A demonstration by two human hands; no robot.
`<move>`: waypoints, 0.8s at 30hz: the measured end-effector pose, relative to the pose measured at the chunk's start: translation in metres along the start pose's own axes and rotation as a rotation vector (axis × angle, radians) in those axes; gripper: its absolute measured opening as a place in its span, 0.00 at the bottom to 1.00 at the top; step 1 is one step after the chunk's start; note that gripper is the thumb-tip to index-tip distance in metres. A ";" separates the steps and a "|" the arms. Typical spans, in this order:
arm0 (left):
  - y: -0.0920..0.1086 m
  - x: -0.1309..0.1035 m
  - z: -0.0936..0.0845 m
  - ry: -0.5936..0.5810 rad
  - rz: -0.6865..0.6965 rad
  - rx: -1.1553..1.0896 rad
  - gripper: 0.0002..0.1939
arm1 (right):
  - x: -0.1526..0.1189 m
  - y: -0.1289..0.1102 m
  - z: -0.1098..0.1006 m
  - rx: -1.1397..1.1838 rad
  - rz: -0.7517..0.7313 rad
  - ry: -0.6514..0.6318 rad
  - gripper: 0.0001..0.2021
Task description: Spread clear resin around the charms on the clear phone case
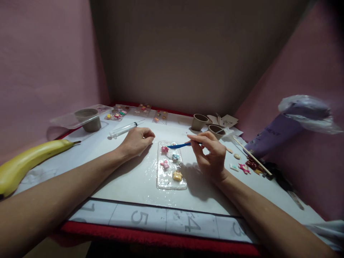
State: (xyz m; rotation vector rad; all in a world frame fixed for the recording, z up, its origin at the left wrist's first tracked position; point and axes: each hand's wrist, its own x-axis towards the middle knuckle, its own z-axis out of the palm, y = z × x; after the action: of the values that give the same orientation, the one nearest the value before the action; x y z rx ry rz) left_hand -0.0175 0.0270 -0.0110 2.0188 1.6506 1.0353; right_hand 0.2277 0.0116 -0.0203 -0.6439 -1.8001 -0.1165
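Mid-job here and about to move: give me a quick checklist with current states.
1. Blue tool gripped: ok, in the right hand.
2. Tool tip over the clear case: ok, beside the red-pink charm near its far end.
3. Tip touching that charm: cannot tell from this angle.
4. Case lying flat: ok, charms facing up.
5. Left hand bracing the case: not ok, it is off to the left, apart from it.
6. Syringe set down: ok, lying beyond the left hand.
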 end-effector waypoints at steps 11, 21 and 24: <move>0.001 0.000 -0.002 0.004 0.014 0.003 0.09 | 0.001 -0.002 -0.001 -0.008 0.011 -0.003 0.11; 0.001 0.000 -0.001 0.003 0.000 0.002 0.09 | 0.002 -0.007 -0.001 0.026 -0.013 -0.002 0.11; 0.001 0.000 -0.001 0.003 -0.006 0.002 0.09 | 0.002 -0.006 0.000 0.030 -0.017 -0.037 0.11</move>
State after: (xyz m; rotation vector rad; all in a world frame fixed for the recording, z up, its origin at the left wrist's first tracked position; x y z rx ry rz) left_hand -0.0174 0.0261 -0.0093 2.0128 1.6589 1.0351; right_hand 0.2243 0.0069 -0.0170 -0.6129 -1.8399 -0.0900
